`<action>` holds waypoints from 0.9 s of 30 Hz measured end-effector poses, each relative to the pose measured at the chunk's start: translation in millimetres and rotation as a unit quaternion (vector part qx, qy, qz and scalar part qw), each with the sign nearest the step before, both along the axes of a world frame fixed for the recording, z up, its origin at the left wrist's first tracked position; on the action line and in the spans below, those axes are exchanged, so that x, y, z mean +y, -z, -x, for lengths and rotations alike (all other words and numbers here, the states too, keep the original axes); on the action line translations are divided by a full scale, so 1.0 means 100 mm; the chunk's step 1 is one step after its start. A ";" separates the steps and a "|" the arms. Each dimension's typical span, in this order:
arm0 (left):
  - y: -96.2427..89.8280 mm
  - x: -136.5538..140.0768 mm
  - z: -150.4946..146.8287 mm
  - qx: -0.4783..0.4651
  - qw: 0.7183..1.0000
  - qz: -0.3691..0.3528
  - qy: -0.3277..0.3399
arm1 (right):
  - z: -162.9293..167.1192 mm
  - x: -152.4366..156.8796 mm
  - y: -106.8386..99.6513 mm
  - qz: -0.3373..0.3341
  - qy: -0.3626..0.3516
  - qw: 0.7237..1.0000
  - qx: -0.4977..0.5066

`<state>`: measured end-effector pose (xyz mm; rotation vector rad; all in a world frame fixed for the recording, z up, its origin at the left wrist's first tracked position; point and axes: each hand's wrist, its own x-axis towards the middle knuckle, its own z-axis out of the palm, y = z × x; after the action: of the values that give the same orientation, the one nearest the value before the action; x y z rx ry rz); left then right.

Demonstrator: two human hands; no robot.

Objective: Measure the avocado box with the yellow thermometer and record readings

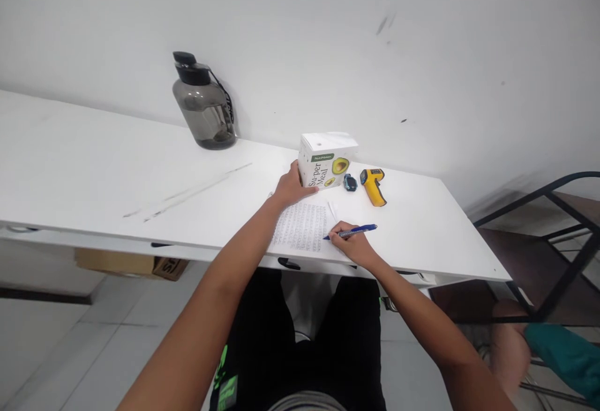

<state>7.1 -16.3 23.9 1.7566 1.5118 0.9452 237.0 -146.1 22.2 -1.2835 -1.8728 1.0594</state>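
Observation:
My left hand (293,187) grips a white carton (327,160) printed "Super Meal" with avocado pictures; its thumb lies along the lower front edge and its fingers are at the left side. The carton stands upright on the white table. Between the fingers of my right hand (354,246) is a blue pen (359,230), its tip at the right side of a sheet of paper (299,227) filled with rows of handwriting. A small dark watch-like thing (349,182) lies just right of the carton. Beside that rests a yellow infrared thermometer (374,187).
A large grey see-through water bottle (205,108) with a black lid stands against the wall at the left. Beneath the table is a cardboard box (117,262). To the right are a dark-framed chair (553,242) and another person's leg (510,348).

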 end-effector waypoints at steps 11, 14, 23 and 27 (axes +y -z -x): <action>-0.01 -0.01 0.00 -0.009 1.000 0.001 0.001 | 0.00 -0.01 0.00 0.007 0.002 1.000 0.015; -0.01 -0.01 -0.01 -0.004 1.000 0.002 -0.001 | 0.00 -0.01 0.00 -0.004 0.007 1.000 0.014; 0.00 0.01 0.00 -0.003 1.000 -0.004 0.000 | -0.02 -0.01 0.00 0.005 -0.010 1.000 0.007; 0.00 0.00 0.00 -0.003 1.000 -0.007 -0.001 | -0.01 -0.01 -0.01 0.013 -0.005 1.000 0.008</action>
<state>7.1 -16.3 24.0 1.7600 1.5078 0.9627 238.3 -147.5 23.0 -1.2785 -1.8597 1.1004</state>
